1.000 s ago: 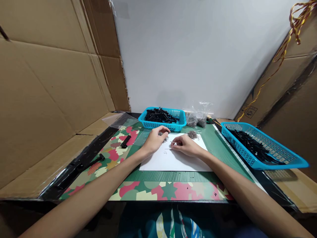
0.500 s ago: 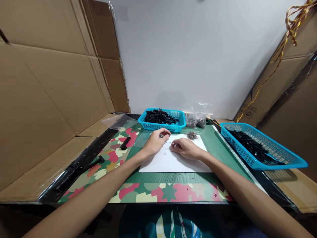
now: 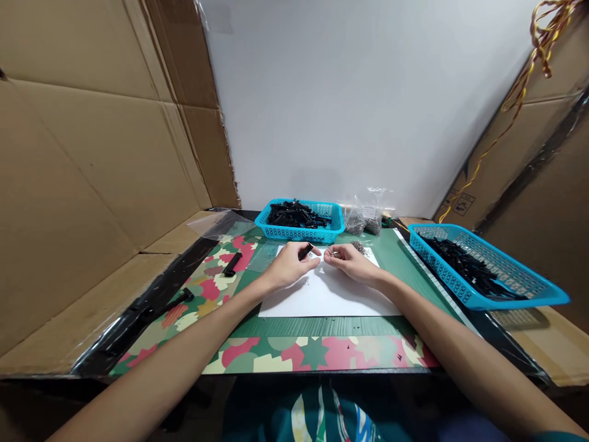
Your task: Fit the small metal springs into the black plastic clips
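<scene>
Head camera, and it's all happening over the white sheet (image 3: 331, 296): a small black part (image 3: 304, 251) sits in the grip of the left hand (image 3: 289, 264), thumb and fingers curled about it. Just across, the right hand (image 3: 350, 264) faces it, fingertips gathered close together and near the left thumb without touching; whether they pinch anything, I cannot tell. Right behind that hand, partly hidden, a little heap of metal pieces (image 3: 358, 246) rests on the sheet. Beneath it all, the green mat (image 3: 400, 279), and look left, a black piece (image 3: 232, 264) lying alone on the camouflage-patterned surface (image 3: 216, 279). Up at the back stands a blue basket (image 3: 304, 234) loaded with black parts, clear bags (image 3: 372, 224) of small metal bits right beside it. Over on the right, a second blue basket (image 3: 529, 304), also full of black parts. Cardboard (image 3: 92, 153) walls both flanks, and twisted wires (image 3: 546, 40) dangle top right.
</scene>
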The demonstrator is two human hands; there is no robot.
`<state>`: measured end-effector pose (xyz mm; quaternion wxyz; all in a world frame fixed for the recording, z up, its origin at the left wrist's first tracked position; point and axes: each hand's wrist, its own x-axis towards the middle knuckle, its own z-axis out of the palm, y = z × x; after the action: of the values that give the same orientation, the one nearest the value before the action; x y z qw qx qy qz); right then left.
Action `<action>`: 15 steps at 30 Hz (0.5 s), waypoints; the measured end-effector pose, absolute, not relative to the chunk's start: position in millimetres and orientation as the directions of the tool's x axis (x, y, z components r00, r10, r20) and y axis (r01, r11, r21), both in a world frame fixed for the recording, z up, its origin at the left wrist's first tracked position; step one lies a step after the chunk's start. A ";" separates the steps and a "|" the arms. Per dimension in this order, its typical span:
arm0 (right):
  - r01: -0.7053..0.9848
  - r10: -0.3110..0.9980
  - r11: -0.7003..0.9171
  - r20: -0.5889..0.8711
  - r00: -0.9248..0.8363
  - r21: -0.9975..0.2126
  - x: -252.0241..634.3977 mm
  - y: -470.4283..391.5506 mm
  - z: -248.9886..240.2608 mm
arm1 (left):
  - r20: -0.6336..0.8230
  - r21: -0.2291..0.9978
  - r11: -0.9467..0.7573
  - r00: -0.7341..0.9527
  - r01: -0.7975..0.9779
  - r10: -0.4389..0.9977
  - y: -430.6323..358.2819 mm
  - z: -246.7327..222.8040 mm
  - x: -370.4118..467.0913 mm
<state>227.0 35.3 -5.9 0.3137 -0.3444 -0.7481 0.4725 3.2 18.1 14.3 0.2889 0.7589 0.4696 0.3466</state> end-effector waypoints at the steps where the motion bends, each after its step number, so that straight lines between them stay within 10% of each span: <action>1: 0.214 0.814 0.305 0.138 -0.564 -0.928 227.3 35.4 -6.1 | 0.250 0.767 -0.398 0.337 0.503 0.908 18.3 13.7 3.6; 15: 0.199 0.826 0.262 0.112 -0.552 -0.944 224.1 29.3 -2.8 | 0.255 0.768 -0.426 0.382 0.478 0.888 14.4 17.5 7.1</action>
<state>224.1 29.3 -2.8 0.3165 -0.3520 -0.7285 0.4952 7.1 14.4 17.5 0.3035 0.7740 0.4413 0.3378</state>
